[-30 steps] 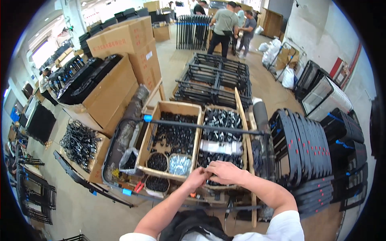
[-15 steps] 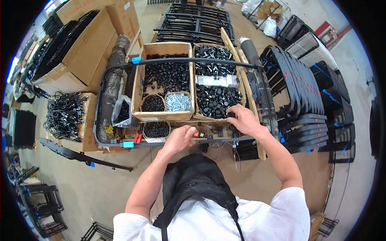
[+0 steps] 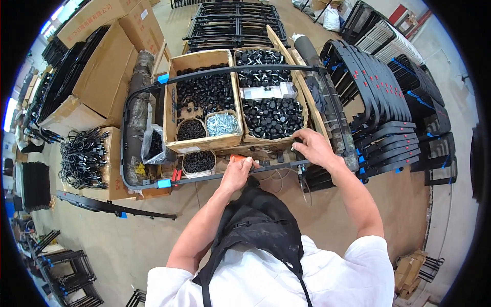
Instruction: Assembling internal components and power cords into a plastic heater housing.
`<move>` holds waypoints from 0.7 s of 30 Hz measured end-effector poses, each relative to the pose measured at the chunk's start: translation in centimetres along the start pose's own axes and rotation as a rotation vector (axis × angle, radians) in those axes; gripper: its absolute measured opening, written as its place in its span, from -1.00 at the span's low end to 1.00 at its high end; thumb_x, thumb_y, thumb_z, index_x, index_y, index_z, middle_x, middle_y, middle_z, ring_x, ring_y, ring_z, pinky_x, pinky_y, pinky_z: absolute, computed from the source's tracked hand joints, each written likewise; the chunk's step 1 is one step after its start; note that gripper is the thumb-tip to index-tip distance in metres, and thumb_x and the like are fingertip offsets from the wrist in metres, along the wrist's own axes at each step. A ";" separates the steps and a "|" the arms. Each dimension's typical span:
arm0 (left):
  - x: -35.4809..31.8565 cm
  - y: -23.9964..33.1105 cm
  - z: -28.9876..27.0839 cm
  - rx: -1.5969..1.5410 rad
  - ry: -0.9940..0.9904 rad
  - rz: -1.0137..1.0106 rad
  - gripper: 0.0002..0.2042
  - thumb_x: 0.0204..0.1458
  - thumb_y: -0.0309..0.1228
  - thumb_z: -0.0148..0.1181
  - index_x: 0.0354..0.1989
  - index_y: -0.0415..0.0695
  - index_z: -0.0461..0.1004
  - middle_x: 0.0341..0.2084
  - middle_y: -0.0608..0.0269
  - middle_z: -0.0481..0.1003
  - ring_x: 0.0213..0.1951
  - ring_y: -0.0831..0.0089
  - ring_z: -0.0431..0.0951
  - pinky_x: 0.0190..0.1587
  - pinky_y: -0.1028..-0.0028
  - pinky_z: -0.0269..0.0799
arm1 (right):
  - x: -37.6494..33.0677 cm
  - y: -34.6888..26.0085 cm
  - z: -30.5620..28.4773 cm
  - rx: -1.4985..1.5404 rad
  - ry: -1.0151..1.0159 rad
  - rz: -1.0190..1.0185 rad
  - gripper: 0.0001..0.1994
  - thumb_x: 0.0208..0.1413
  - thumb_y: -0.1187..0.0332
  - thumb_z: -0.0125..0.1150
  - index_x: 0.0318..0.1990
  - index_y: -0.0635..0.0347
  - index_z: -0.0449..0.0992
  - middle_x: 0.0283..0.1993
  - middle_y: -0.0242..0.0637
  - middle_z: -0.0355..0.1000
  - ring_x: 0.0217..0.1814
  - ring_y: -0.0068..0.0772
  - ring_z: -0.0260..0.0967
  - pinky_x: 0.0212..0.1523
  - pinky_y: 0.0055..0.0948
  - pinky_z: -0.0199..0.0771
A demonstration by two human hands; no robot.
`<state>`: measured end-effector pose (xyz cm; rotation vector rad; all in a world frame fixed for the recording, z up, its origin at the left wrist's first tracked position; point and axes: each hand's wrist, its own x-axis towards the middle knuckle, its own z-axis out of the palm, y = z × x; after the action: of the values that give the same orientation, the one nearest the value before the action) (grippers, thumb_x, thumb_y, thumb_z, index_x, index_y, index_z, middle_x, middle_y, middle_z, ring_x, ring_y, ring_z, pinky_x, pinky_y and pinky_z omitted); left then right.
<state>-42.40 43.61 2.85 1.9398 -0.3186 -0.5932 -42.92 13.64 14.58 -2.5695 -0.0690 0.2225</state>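
Observation:
My left hand (image 3: 236,175) is closed at the near edge of the bench, its fingers around a small orange object (image 3: 237,157) whose kind I cannot make out. To the right, my right hand (image 3: 314,147) pinches the top of a dark, slim tool (image 3: 297,151) with a hose or cable hanging below. A long black metal frame (image 3: 204,179) lies across the bench, with blue tape on it. Beyond my hands, a carton (image 3: 203,145) holds black caps, and a second box holds round black knobs (image 3: 271,118).
Small cups of dark screws (image 3: 198,162) and silver screws (image 3: 221,124) stand at the left, near red-handled pliers (image 3: 176,176). Bundled black cables (image 3: 84,158) sit on a box farther left. Black frames (image 3: 378,97) are stacked at the right.
My left hand has moved right and closed on the orange object. My right hand has come to the dark tool beside the knob box. The view has shifted slightly.

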 end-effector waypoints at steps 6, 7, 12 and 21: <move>-0.1 1.1 0.6 0.087 0.046 0.054 -0.55 0.46 -0.11 -0.11 -0.11 -0.17 0.66 -0.16 0.03 0.69 -0.02 0.04 0.64 0.33 0.11 0.29 | 4.0 0.8 -0.7 0.074 -0.037 -0.040 -0.65 0.16 0.30 0.32 0.06 0.26 0.58 -0.03 -0.01 0.53 0.00 -0.01 0.53 0.06 -0.14 0.53; -0.2 1.4 0.7 0.065 0.035 0.049 -0.60 0.44 -0.13 -0.03 -0.14 -0.18 0.64 -0.17 0.01 0.68 -0.04 0.02 0.64 0.21 0.12 0.43 | 4.7 1.0 -1.0 0.075 -0.022 -0.078 -0.65 0.16 0.30 0.32 0.07 0.24 0.58 -0.03 -0.02 0.53 -0.01 -0.02 0.53 0.05 -0.14 0.53; -1.7 2.6 1.0 0.062 0.154 0.077 -0.75 0.29 -0.23 0.22 -0.20 -0.20 0.60 -0.27 0.01 0.65 -0.14 -0.06 0.63 -0.05 0.09 0.51 | 11.6 3.4 -0.2 0.096 -0.078 -0.222 -0.67 0.09 0.38 0.33 0.05 0.12 0.61 -0.06 -0.07 0.48 0.01 -0.01 0.49 0.09 -0.16 0.52; -2.4 6.0 0.2 0.310 0.123 -0.041 -0.78 0.28 -0.19 0.21 -0.11 -0.07 0.58 -0.25 0.02 0.66 -0.21 -0.02 0.66 -0.16 0.03 0.57 | 33.6 2.2 -1.0 0.067 -0.011 -0.340 -0.69 0.06 0.43 0.30 -0.01 0.12 0.65 -0.03 -0.03 0.49 0.06 0.01 0.51 0.15 -0.16 0.51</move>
<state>-44.24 42.05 8.80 2.2752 -0.3072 -0.4691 -9.59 14.43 9.41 -2.4425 -0.4887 0.1079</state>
